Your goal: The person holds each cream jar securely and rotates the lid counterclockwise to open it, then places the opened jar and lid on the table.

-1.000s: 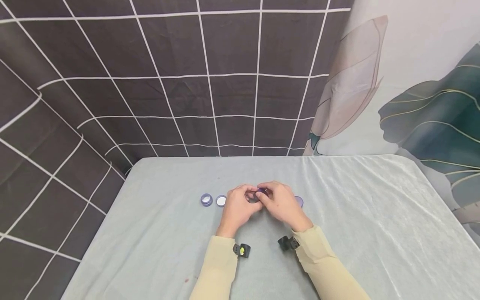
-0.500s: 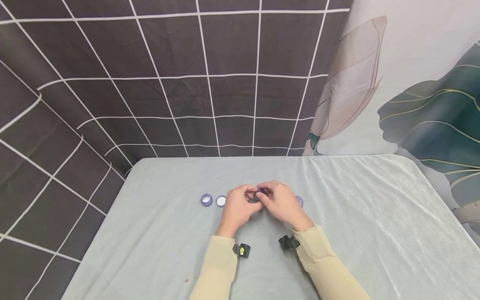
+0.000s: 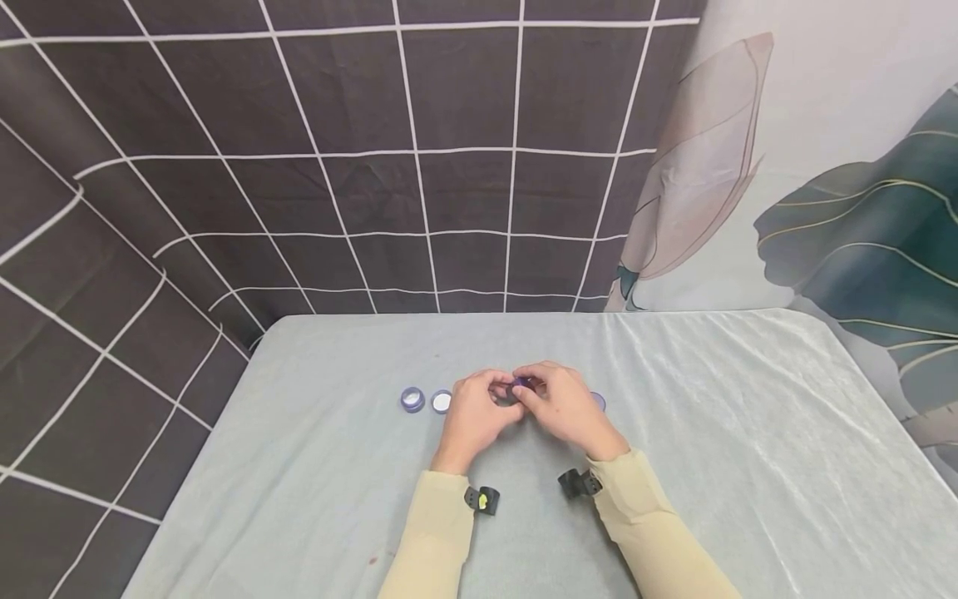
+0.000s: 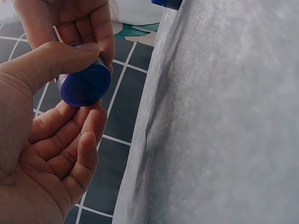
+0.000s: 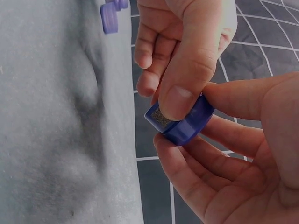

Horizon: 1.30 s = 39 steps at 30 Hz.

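Observation:
A small round jar (image 5: 158, 118) with brown grainy stuff visible through its side is held up between both hands. My left hand (image 3: 476, 416) grips it, the thumb laid over its side; the jar's flat blue end (image 4: 86, 87) faces the left wrist camera. My right hand (image 3: 563, 405) holds the thicker blue-purple lid (image 5: 195, 122) at the jar's other end, with thumb and fingers around its rim. In the head view the fingers hide most of the jar and lid. Whether the lid sits fully on the jar I cannot tell.
On the pale cloth-covered table (image 3: 322, 474), left of the hands, stand a purple jar (image 3: 412, 399) and a round white-faced piece with a purple rim (image 3: 441, 402). A flat purple disc (image 3: 598, 401) lies partly behind the right hand. Dark gridded cloth (image 3: 337, 191) hangs behind.
My right wrist and forearm have shifted very slightly to the right. Both hands still hold the jar and lid in the same spot; the left hand looks unmoved.

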{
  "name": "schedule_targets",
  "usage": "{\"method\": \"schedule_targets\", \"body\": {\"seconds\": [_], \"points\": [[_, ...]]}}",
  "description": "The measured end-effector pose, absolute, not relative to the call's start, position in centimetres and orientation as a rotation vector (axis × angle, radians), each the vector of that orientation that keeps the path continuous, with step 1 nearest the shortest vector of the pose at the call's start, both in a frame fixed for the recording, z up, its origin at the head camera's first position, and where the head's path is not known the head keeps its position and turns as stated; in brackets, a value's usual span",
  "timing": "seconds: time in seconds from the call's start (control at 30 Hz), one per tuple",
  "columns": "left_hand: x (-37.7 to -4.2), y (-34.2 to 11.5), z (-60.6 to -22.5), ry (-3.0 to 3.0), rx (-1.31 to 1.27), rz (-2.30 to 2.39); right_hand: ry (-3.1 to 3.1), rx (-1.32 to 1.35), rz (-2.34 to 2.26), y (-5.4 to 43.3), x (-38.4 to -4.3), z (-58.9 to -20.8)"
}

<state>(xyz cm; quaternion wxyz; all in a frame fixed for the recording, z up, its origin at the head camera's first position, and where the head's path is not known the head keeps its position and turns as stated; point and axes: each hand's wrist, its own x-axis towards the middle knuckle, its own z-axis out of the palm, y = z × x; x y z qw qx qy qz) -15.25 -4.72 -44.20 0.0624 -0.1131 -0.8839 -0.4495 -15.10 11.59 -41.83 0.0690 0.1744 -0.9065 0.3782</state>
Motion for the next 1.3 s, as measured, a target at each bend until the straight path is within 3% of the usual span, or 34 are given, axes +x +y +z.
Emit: {"method": "schedule_targets", "body": {"seconds": [0.9, 1.3], "points": [[-15.3, -4.8, -44.3, -2.655, -0.343, -1.356, -2.726, 0.482, 1.17, 11.3, -14.9, -41.8], [-15.3, -4.7, -44.3, -2.67, -0.305, -1.343, -2.712, 0.284, 1.15, 10.6, -14.6, -42.1]]}}
